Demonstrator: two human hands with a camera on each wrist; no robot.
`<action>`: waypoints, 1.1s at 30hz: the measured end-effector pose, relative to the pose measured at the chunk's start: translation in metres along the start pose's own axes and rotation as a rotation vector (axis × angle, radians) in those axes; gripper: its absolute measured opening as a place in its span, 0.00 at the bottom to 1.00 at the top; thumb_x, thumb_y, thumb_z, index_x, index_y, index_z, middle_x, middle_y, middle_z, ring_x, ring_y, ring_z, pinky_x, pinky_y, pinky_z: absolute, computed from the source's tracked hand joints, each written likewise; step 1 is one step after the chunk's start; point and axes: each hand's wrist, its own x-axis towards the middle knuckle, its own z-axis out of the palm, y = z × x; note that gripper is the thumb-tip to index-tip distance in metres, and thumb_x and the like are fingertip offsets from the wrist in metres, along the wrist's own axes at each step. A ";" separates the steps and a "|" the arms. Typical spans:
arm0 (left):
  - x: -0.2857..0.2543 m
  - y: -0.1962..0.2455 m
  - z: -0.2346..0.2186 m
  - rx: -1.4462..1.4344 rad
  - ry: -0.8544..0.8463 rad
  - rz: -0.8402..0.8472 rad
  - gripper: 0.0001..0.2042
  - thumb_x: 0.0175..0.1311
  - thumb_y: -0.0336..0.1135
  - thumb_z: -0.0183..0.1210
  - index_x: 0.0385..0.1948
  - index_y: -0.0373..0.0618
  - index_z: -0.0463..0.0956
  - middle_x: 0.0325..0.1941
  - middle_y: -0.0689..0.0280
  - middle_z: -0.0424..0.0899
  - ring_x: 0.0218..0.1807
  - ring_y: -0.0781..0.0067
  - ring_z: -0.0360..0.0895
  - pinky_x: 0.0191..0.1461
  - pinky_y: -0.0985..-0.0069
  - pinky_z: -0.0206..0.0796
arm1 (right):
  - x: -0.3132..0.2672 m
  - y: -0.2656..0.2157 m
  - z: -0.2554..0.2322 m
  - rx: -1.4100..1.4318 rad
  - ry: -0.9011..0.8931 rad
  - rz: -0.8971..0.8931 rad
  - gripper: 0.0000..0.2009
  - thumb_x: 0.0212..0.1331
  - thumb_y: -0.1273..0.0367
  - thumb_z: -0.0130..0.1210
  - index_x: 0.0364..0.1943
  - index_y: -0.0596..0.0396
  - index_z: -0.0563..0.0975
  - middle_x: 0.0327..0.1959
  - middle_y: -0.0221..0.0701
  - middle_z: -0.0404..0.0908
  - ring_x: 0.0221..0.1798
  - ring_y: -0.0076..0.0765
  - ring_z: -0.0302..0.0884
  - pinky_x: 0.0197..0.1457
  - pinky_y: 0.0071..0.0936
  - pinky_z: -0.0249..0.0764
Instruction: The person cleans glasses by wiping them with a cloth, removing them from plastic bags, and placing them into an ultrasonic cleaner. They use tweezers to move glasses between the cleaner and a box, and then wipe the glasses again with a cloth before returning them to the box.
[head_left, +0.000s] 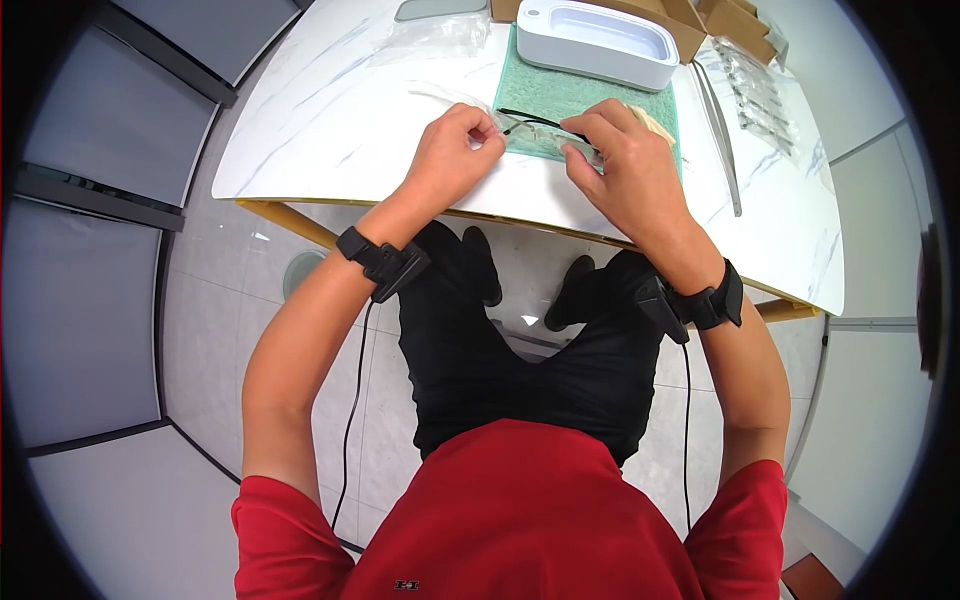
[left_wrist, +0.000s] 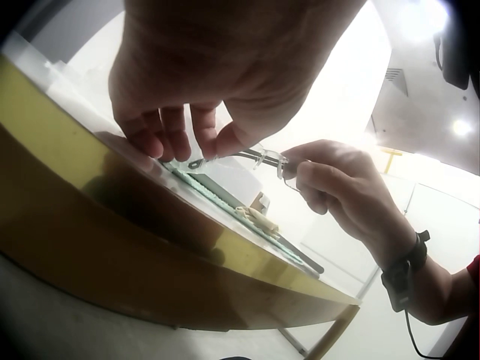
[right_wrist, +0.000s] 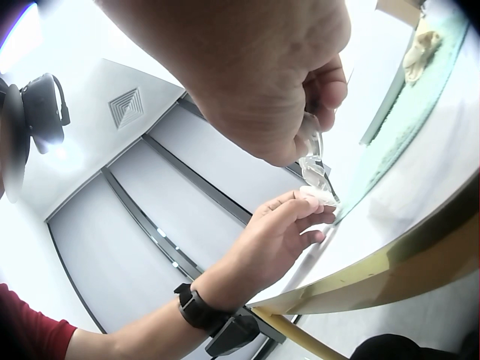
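A pair of eyeglasses [head_left: 532, 117] with thin dark temples is held between the two hands, over the front of a green towel [head_left: 600, 98]. My right hand [head_left: 632, 165] grips the glasses by the frame, its thumb and fingers curled around them. The left hand [head_left: 452, 155] pinches a thin whitish, see-through piece [right_wrist: 318, 196] at the temple end, with thumb and forefinger together. In the left wrist view, the clear lens rim [left_wrist: 268, 159] shows beside the right hand's fingertips. The right hand's own wrist view partly hides the glasses behind the palm.
A white ultrasonic-cleaner-like basin [head_left: 597, 45] stands on the towel's far part. A crumpled cream cloth [head_left: 652, 125] lies near the right hand. Clear plastic bags [head_left: 432, 38] lie back left, a bag of small parts [head_left: 755, 95] right. Long grey tweezers-like strips [head_left: 722, 140] lie beside the towel.
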 end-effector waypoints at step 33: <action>0.002 -0.004 0.010 0.022 0.026 -0.043 0.09 0.57 0.33 0.64 0.28 0.36 0.80 0.33 0.57 0.84 0.35 0.63 0.81 0.44 0.69 0.73 | -0.008 0.009 0.004 0.059 -0.016 0.066 0.08 0.56 0.69 0.63 0.39 0.55 0.84 0.38 0.36 0.81 0.36 0.47 0.82 0.41 0.39 0.79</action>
